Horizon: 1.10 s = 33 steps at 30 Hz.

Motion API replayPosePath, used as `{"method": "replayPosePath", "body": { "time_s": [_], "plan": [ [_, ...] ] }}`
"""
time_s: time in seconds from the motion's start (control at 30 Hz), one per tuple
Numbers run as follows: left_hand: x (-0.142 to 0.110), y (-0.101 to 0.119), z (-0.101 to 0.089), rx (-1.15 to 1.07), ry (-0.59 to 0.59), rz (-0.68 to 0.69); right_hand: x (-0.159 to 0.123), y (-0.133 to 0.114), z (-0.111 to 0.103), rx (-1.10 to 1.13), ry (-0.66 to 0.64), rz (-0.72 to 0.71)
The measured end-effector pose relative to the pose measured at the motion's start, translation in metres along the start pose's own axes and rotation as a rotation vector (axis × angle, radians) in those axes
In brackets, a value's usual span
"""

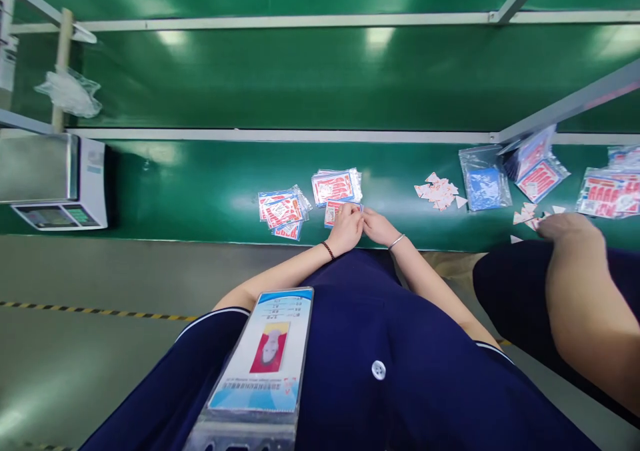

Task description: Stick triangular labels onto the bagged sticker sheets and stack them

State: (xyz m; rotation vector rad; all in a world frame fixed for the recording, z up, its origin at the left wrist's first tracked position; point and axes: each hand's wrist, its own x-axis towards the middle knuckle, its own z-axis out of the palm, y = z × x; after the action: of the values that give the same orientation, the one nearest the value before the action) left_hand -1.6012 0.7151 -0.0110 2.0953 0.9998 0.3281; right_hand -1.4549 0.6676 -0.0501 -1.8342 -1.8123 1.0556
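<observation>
Close to the table's front edge, a small red, white and blue printed plastic packet [331,214] lies under my fingers. My left hand [346,229], with a dark beaded bracelet at the wrist, is closed on its right part. My right hand [379,227], wearing a silver bangle, has its fingers pinched at the packet's right end, touching the left fingertips. What exactly the fingertips hold is partly hidden. Just beyond lies a neat stack of similar packets [336,186]. To the left is a looser, fanned pile of packets [283,211].
Small white-and-orange triangular stickers [438,191] lie in a heap to the right. Past them are a clear bag with blue contents [483,187] and more packets [607,194]. A co-worker's hand [570,227] reaches loose triangles there. A scale [60,181] stands far left.
</observation>
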Motion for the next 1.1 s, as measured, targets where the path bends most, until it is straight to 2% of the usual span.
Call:
{"method": "replayPosePath", "body": {
  "time_s": [0.1, 0.2, 0.27, 0.3, 0.37, 0.47, 0.53, 0.67, 0.8, 0.9, 0.97, 1.1],
  "plan": [
    [-0.005, -0.004, -0.006, -0.026, 0.013, 0.008, 0.004, 0.006, -0.002, 0.186, 0.158, 0.135],
    [-0.01, -0.02, -0.018, -0.101, 0.184, -0.073, 0.002, 0.013, -0.005, 0.568, 0.339, 0.302],
    [-0.013, -0.03, -0.029, -0.238, 0.256, -0.169, -0.001, 0.014, -0.007, 0.843, 0.392, 0.358],
    [-0.015, -0.032, -0.034, -0.336, 0.233, -0.201, -0.003, 0.013, -0.008, 0.951, 0.402, 0.372],
    [-0.018, -0.03, -0.045, -0.513, 0.104, -0.18, -0.005, 0.008, -0.01, 1.1, 0.4, 0.382],
    [-0.023, -0.011, -0.06, -0.559, -0.044, 0.006, -0.007, -0.003, -0.013, 1.221, 0.358, 0.349],
    [-0.024, 0.002, -0.068, -0.544, -0.05, 0.094, -0.006, -0.011, -0.015, 1.266, 0.32, 0.296],
    [-0.017, 0.008, -0.076, -0.685, 0.014, 0.034, -0.003, -0.018, -0.017, 1.311, 0.309, 0.227],
    [-0.01, 0.003, -0.081, -0.92, -0.09, -0.035, -0.002, -0.015, -0.017, 1.321, 0.321, 0.2],
    [-0.01, 0.006, -0.082, -1.006, -0.112, -0.053, -0.005, -0.009, -0.02, 1.258, 0.324, 0.179],
    [-0.011, 0.009, -0.08, -1.013, -0.108, -0.166, -0.007, -0.007, -0.024, 1.087, 0.309, 0.161],
    [-0.008, 0.004, -0.069, -0.989, -0.095, -0.533, -0.008, -0.009, -0.037, 0.636, 0.209, 0.025]
  ]
}}
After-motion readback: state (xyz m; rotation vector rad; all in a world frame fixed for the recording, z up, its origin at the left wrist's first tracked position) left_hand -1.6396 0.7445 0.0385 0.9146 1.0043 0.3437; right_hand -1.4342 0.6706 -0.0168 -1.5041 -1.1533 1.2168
